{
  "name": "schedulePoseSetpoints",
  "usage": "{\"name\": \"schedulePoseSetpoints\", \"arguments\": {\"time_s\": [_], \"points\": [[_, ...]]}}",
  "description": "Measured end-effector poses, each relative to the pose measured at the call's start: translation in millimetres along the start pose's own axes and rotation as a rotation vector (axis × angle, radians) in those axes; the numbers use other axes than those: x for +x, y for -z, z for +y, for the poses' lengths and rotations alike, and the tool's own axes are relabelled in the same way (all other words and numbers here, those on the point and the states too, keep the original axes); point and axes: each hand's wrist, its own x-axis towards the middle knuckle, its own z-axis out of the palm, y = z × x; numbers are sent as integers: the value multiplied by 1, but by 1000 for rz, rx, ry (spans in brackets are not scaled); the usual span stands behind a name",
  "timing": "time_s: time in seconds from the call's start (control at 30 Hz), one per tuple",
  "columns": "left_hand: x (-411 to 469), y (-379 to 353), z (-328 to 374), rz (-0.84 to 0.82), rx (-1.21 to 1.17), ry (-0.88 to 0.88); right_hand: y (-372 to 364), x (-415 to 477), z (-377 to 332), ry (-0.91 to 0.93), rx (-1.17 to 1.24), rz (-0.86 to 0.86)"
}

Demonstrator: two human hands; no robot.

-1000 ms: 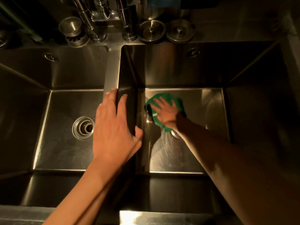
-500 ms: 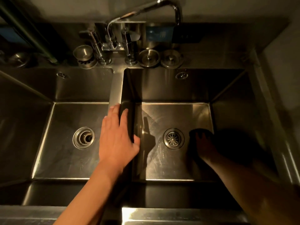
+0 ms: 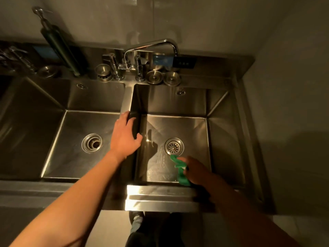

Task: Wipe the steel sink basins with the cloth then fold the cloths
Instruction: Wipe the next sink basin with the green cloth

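Green cloth (image 3: 180,172) down in the right basin (image 3: 188,130)!
Right hand (image 3: 195,172) has fingers clamped on it beside the drain (image 3: 174,146); left hand (image 3: 125,137) rests spread-fingered on the divider (image 3: 126,99).

Lighting: dim, warm yellow; corners in shadow.
Wall (image 3: 204,20): pale, smooth panels behind and to the right of the steel counter.
Floor (image 3: 110,227): light surface visible below the counter's front edge.
Back ledge: faucet (image 3: 151,46), dispenser bottle (image 3: 58,41), loose strainers (image 3: 162,77).

left basin (image 3: 74,157) floor open; faucet (image 3: 151,46) overhangs right basin (image 3: 179,125) (rear only).
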Motion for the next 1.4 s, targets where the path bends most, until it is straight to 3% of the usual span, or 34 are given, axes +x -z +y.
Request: {"name": "schedulePoseSetpoints", "arguments": {"time_s": [0.2, 0.37, 0.53, 0.67, 0.73, 1.0, 1.23, 1.4], "points": [[-21, 38, 15, -162, -120, -61, 36, -48, -24, 61, 117, 193], [-79, 66, 26, -103, -150, -84, 55, -87, -46, 240, 157, 342], [-162, 57, 19, -96, -128, -1, 17, -130, -47, 253, 111, 247], [-210, 19, 20, -236, -18, -44, -31, -142, -32, 144, -359, 12], [-226, 4, 21, -282, 40, -44, -44, -145, -25, 147, -479, -15], [-240, -1, 20, -316, 95, -15, -46, -146, -22, 55, -577, 59], [-261, 17, 29, -210, -76, 249, -42, -143, -27, 64, -635, 21], [-276, 29, 28, -150, -114, 304, -43, -153, -30, 64, -581, -9]]}}
